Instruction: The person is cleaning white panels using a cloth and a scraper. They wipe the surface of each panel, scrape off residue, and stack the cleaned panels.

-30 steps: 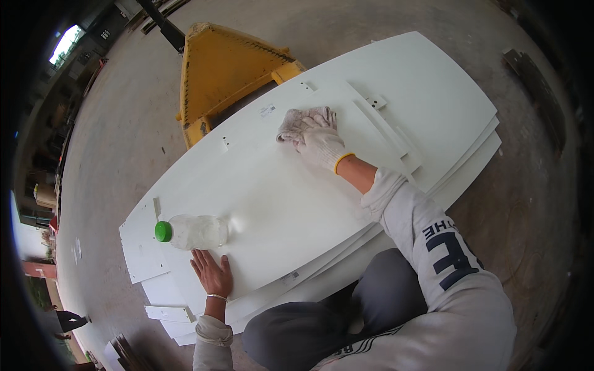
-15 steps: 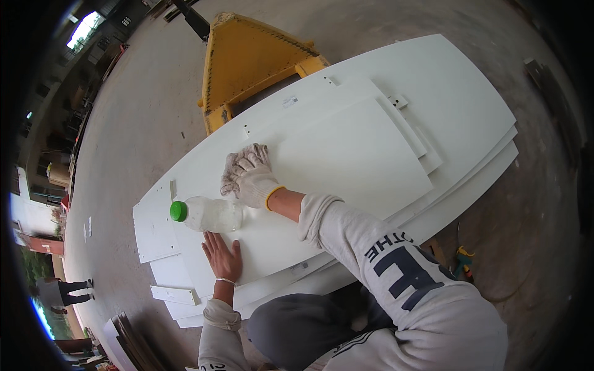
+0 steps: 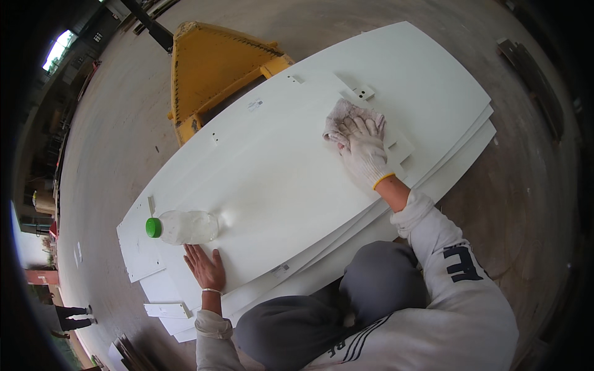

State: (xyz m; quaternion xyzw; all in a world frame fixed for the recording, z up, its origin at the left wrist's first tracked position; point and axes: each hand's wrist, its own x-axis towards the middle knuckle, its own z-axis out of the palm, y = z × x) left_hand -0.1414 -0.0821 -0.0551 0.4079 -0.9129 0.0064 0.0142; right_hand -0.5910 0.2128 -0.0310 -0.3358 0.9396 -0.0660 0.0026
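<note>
White flat panels (image 3: 278,210) lie stacked in front of me. My right hand (image 3: 364,148), in a white knit glove with a yellow cuff edge, presses a greyish crumpled rag (image 3: 339,120) against the top panel, toward its far right part. Bare and flat, my left hand (image 3: 206,267) rests on the panel's near left area with fingers spread. Just beyond its fingertips a clear plastic bottle (image 3: 189,227) with a green cap lies on its side, the cap pointing left. Whether those fingertips touch the bottle I cannot tell.
Behind the stack stands a yellow pallet jack (image 3: 213,74) with a dark handle. Small white blocks with holes (image 3: 364,93) sit by the panel's right part. Dark boards (image 3: 531,86) lie on the floor at right. A person (image 3: 65,318) stands far left.
My right hand has slid the rag across the panel to the right. My left hand stays flat beside the bottle. The whole view has shifted somewhat.
</note>
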